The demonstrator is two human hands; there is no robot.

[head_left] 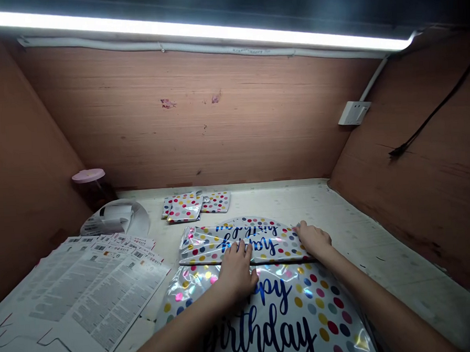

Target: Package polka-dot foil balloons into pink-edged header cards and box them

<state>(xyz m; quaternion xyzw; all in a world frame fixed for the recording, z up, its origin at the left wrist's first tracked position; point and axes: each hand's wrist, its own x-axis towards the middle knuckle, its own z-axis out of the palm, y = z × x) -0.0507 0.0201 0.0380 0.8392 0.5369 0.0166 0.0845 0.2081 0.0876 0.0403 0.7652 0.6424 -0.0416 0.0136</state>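
A partly folded, flat foil balloon (202,247) with coloured dots and upside-down blue "happy birthday" lettering lies before me. Beneath its near edge spreads another flat dotted foil balloon (316,303), its lettering reading upright. My left hand (237,273) rests on the folded balloon's near edge with fingers stretched out and apart. At the right end of that balloon, the fingers of my right hand (314,239) are closed on its edge. My left forearm covers part of the lower balloon's lettering.
Small folded dotted packets (184,207) lie near the back wall. On the left are printed sheets (102,283), a roll of labels (140,219) and a pink-lidded jar (89,176). A socket (353,113) and a hanging black cable (432,114) are at the right.
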